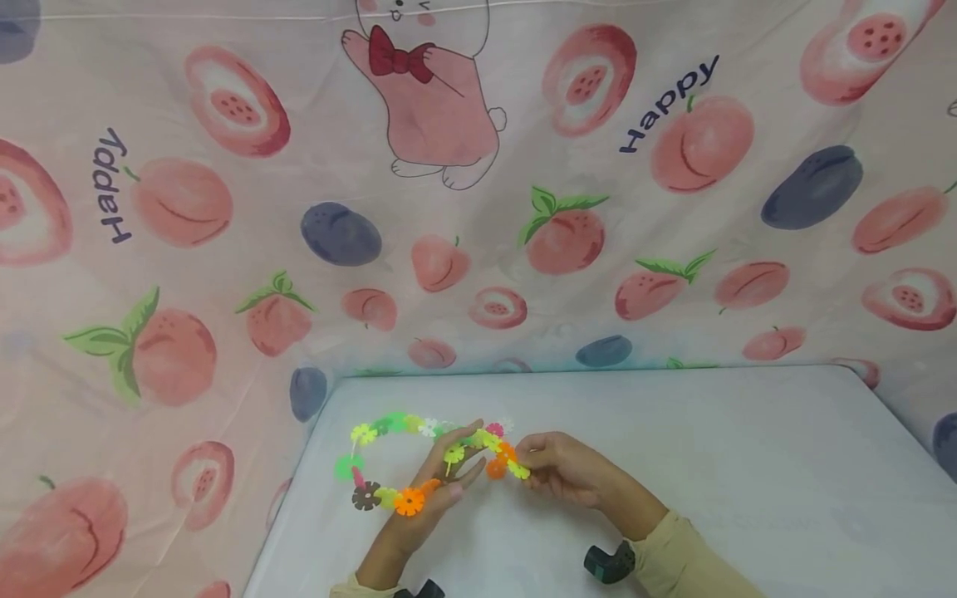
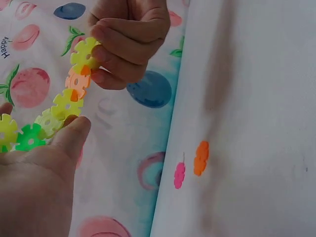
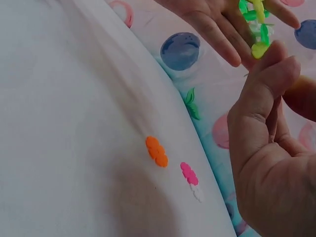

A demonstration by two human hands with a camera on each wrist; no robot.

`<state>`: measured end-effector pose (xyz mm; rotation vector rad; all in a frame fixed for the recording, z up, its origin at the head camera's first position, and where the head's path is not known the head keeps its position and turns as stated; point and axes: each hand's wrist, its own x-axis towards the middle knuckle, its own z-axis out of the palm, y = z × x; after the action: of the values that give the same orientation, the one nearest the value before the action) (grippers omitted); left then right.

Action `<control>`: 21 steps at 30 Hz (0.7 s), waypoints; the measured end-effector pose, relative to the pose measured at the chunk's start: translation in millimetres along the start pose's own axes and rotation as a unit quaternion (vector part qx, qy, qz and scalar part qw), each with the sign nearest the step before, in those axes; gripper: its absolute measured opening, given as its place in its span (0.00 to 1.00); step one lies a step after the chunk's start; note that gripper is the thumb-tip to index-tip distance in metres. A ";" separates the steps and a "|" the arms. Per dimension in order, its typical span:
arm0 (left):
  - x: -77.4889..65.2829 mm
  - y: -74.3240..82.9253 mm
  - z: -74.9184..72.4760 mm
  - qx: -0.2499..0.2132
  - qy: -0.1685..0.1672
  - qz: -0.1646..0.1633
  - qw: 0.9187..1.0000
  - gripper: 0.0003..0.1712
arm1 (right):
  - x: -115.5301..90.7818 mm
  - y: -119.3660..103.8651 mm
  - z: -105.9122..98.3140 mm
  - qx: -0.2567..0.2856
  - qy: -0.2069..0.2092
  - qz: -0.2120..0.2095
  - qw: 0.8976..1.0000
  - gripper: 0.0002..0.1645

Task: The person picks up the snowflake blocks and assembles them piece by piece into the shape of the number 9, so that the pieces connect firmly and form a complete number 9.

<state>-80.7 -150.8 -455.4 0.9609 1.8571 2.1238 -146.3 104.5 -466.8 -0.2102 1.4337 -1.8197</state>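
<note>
A long chain of flower-shaped plastic discs (image 1: pixel 409 502) in yellow, green, orange, brown, pink and white curves in a loop above the table's left part. My left hand (image 1: pixel 434 508) holds out its fingers nearly straight and spread, with the chain running across it. In the left wrist view, its thumb lies against the pale yellow discs. At the chain's right end, my right hand (image 1: pixel 571 469) pinches a yellow disc (image 2: pixel 84 55) between thumb and curled fingers. An orange disc (image 2: pixel 77 83) joins that one to the rest. The right fingertips hide part of the end disc.
On the white table (image 1: pixel 710 465) lie a loose orange disc (image 3: pixel 157 151) and a pink disc (image 3: pixel 188 173) with a white piece (image 3: pixel 196 192) against it. A fruit-print cloth (image 1: pixel 463 216) hangs behind and to the left of the table.
</note>
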 end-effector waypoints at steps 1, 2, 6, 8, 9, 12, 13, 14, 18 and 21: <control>0.1 0.2 0.0 0.005 0.003 -0.005 1.000 0.35 | 0.2 0.8 -0.5 -0.002 -0.001 0.002 1.000 0.10; 0.0 0.3 0.1 0.014 0.009 -0.013 1.000 0.34 | 0.4 1.6 -0.9 -0.003 -0.001 0.005 1.000 0.10; 0.7 0.0 0.7 0.063 0.046 -0.040 0.996 0.32 | 1.5 4.0 -2.1 -0.007 -0.001 0.016 1.000 0.10; 1.5 -0.1 0.6 0.086 0.065 -0.049 0.993 0.32 | 2.1 4.7 -2.7 -0.008 -0.005 0.019 1.000 0.10; 1.7 -0.1 0.4 0.096 0.074 -0.053 0.991 0.33 | 2.6 5.1 -3.2 -0.006 -0.007 0.020 1.000 0.11; 1.5 0.2 -0.8 0.106 0.096 -0.075 0.987 0.37 | 3.7 6.3 -4.5 -0.004 -0.014 0.022 1.000 0.11; 1.4 0.4 -1.3 0.105 0.100 -0.082 0.986 0.38 | 4.1 6.8 -4.9 -0.006 -0.014 0.021 1.000 0.11; 1.2 0.6 -1.8 0.103 0.104 -0.089 0.985 0.40 | 4.5 7.5 -5.4 -0.007 -0.014 0.021 1.000 0.11; 1.4 1.0 -4.0 0.091 0.109 -0.093 0.985 0.41 | 5.7 9.9 -7.3 -0.013 -0.007 0.018 1.000 0.09; 1.6 0.6 -5.5 0.089 0.104 -0.084 0.987 0.41 | 6.4 11.4 -8.8 -0.013 -0.001 0.018 1.000 0.08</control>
<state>-84.8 -154.7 -454.4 0.6039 2.1732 2.0530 -150.1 106.3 -482.0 -0.1981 1.4505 -1.7712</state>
